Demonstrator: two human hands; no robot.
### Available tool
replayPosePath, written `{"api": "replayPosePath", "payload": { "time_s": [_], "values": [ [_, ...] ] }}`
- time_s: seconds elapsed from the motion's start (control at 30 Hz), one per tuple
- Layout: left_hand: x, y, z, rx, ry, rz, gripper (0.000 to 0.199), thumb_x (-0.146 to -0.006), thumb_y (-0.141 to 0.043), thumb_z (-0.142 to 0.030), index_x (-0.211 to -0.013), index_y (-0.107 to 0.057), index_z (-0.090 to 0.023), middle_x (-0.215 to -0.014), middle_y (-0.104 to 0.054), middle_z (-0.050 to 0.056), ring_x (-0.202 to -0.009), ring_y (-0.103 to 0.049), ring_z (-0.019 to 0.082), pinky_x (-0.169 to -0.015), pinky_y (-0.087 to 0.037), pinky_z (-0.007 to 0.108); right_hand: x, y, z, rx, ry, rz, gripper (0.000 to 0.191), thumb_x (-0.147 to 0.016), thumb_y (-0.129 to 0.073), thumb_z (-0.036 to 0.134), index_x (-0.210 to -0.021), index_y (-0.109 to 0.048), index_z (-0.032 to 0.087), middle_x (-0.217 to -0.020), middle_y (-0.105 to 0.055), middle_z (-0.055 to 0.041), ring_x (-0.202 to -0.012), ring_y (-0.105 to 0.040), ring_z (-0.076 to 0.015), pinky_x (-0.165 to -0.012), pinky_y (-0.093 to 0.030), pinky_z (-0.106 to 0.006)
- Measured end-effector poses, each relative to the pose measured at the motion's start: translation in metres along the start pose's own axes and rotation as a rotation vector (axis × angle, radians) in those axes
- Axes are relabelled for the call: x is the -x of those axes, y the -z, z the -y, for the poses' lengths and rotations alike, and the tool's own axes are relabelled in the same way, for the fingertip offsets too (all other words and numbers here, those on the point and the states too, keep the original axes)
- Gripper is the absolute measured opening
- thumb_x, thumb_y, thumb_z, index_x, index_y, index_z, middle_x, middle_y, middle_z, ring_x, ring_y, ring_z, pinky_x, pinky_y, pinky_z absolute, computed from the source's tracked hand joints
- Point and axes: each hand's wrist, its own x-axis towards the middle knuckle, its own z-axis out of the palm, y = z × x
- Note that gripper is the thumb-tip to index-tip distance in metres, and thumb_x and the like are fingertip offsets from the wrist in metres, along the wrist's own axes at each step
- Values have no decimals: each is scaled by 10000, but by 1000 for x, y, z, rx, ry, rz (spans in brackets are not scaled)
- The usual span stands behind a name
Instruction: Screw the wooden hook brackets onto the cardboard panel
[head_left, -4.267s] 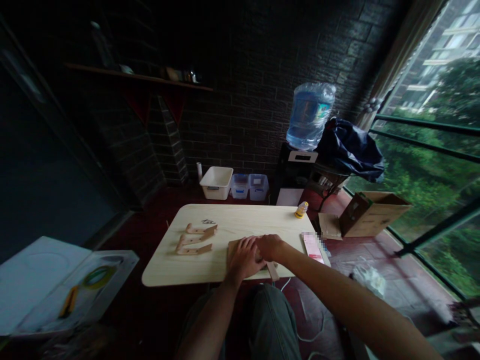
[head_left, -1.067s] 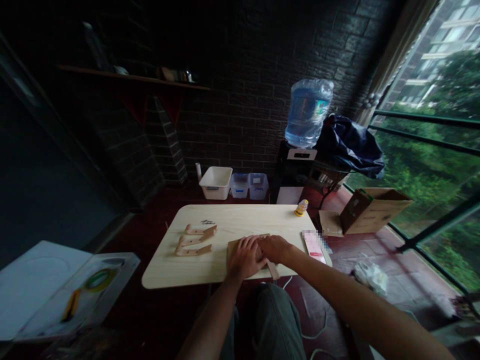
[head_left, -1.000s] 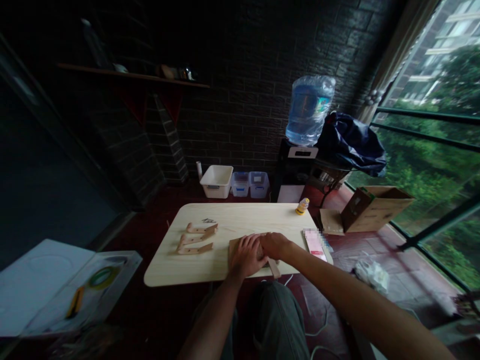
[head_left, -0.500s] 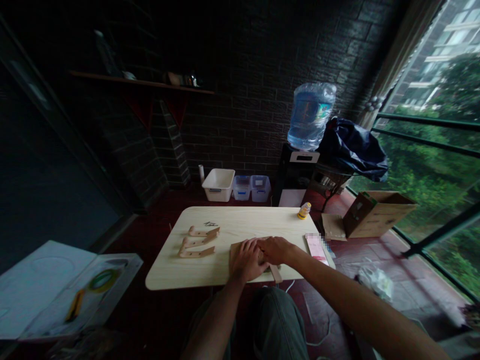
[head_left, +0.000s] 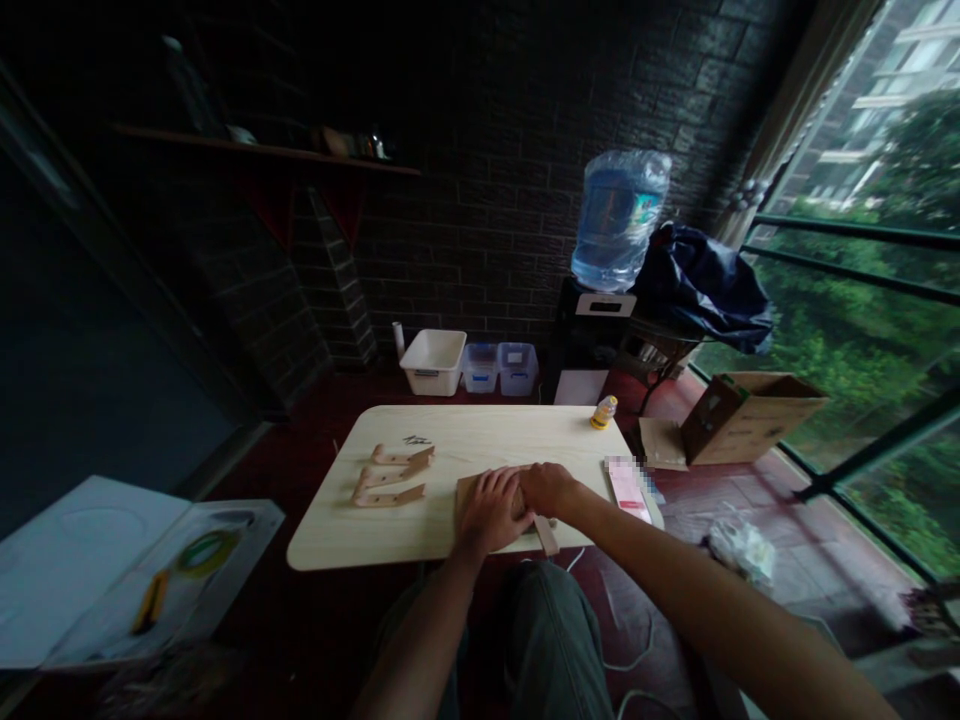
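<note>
A flat wooden board (head_left: 465,494) lies near the table's front edge, mostly covered by my hands. My left hand (head_left: 495,508) rests on it with fingers stretched out flat, pressing it down. Beside it, my right hand (head_left: 549,488) is closed with the knuckles up; what its fingers grip is hidden. A wooden strip (head_left: 547,537) sticks out from below my right hand toward the front edge. To the left lie several curved wooden pieces (head_left: 390,496) with holes. Behind those is a small group of dark, thin pieces, perhaps screws (head_left: 417,440).
The pale table (head_left: 330,535) carries a yellow-capped small bottle (head_left: 603,412) at the back right and a pink-and-white packet (head_left: 628,488) at the right edge. An open case (head_left: 247,540) stands left. Beyond are plastic bins (head_left: 435,375), a water dispenser (head_left: 589,335) and a cardboard box (head_left: 742,420).
The whole view has shifted slightly, with the table appearing a little higher. Both hands stay at the board, the right one turned only slightly.
</note>
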Motion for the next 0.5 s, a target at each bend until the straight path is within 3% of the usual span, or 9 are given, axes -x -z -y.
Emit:
{"api": "replayPosePath", "payload": {
  "time_s": [0.17,0.33,0.5],
  "values": [
    [1,-6,3,-32,12,12,716,-790,-685,-522,-1394,-511,-179,-1428,-556,130,-1365,-445,308,-1202,-259,484,1,5,10,-1,0,-6,553,-731,-743,156,-1262,-616,67,-1175,-713,-233,-1015,-720,-327,-766,-586,-381],
    [2,-8,2,-24,16,-11,679,-817,-661,-476,-1417,-490,-208,-1436,-555,105,-1375,-440,299,-1208,-249,477,1,5,11,6,48,-14,469,-809,-605,55,-1274,-616,109,-1251,-698,-173,-1097,-695,-273,-833,-567,-358],
    [1,-5,-1,-15,14,-4,607,-850,-626,-475,-1377,-518,-192,-1439,-544,109,-1376,-435,290,-1202,-274,467,-6,1,0,3,39,28,361,-853,-595,99,-1206,-667,85,-1176,-721,-207,-1047,-713,-292,-803,-571,-373]
  ]
}}
